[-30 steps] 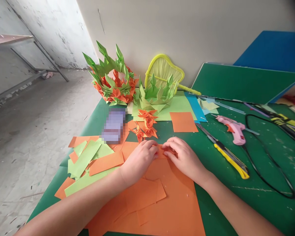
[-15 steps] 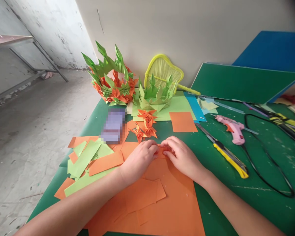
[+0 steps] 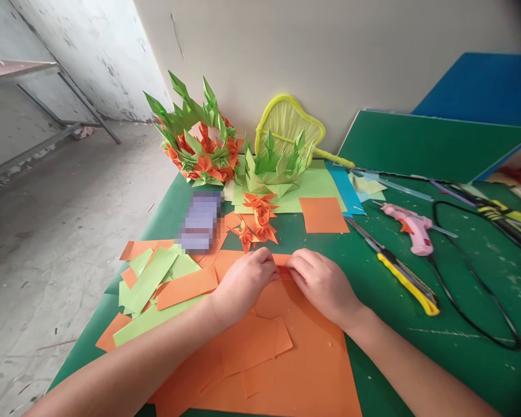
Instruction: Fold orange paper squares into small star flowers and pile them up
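Note:
Between my two hands is a small orange paper piece (image 3: 282, 270), pinched at its left end by my left hand (image 3: 248, 281) and at its right end by my right hand (image 3: 323, 284). It lies over a large orange sheet (image 3: 316, 365), and much of it is hidden by fingers. Several folded orange paper flowers (image 3: 260, 223) sit just beyond my left hand. A flat orange square (image 3: 324, 215) lies past my right hand. Green and orange offcuts (image 3: 150, 284) are heaped at the left.
Behind stand an orange-green paper crown (image 3: 204, 156), a green crown (image 3: 278, 174) and a yellow fan (image 3: 286, 124). On the right lie a yellow cutter (image 3: 406, 281), a pink glue gun (image 3: 410, 229) with its cable, and pliers (image 3: 503, 217). A blurred-out rectangle (image 3: 201, 222) lies at left.
My right hand's fingers have closed together on the paper and shifted slightly right and down. My left hand has barely moved.

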A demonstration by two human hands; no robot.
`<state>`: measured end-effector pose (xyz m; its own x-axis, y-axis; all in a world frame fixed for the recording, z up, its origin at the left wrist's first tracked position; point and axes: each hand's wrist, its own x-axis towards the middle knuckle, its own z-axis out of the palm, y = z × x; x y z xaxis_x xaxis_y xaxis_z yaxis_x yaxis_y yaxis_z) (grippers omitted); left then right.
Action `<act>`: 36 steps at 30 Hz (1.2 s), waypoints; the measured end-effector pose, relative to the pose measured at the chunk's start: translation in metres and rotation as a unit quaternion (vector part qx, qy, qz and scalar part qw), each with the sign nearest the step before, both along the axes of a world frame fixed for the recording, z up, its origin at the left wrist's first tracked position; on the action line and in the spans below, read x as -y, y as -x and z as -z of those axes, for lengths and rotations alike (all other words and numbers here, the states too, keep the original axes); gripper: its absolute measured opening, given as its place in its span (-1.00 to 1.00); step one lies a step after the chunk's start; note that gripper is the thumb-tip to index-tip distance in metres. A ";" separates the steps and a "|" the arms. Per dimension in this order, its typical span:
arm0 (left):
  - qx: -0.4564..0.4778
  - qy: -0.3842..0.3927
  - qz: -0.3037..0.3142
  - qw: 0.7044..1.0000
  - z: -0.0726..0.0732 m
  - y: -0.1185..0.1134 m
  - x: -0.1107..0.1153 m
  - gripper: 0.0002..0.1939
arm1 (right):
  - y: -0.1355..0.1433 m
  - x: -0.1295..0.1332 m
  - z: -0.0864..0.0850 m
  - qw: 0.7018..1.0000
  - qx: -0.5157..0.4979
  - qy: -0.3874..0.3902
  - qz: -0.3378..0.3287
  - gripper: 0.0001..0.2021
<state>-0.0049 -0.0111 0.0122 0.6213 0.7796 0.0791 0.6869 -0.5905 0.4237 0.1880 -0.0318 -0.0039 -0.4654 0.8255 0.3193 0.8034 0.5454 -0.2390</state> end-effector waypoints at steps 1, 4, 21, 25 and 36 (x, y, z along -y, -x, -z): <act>-0.007 -0.005 -0.004 1.000 -0.001 0.000 0.000 -0.66 | 0.000 0.001 0.000 1.000 0.012 -0.011 -0.006 -0.75; -0.025 -0.024 -0.009 0.999 0.000 0.000 0.001 -0.71 | -0.002 0.004 -0.002 0.998 0.044 -0.026 -0.027 -0.74; -0.030 -0.033 0.028 0.999 0.002 0.000 0.007 -0.61 | -0.009 0.005 -0.005 0.988 0.109 -0.069 -0.084 -0.73; -0.057 -0.050 0.036 0.996 0.002 0.000 0.005 -0.60 | -0.010 0.003 -0.004 0.991 0.099 -0.047 -0.081 -0.74; -0.048 -0.012 0.013 0.999 -0.001 0.001 0.004 -0.66 | -0.011 0.001 -0.002 0.997 0.014 0.032 -0.072 -0.74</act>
<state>-0.0062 -0.0154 0.0130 0.6467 0.7618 0.0379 0.7078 -0.6179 0.3422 0.1986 -0.0324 -0.0015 -0.5890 0.7673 0.2536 0.7242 0.6404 -0.2558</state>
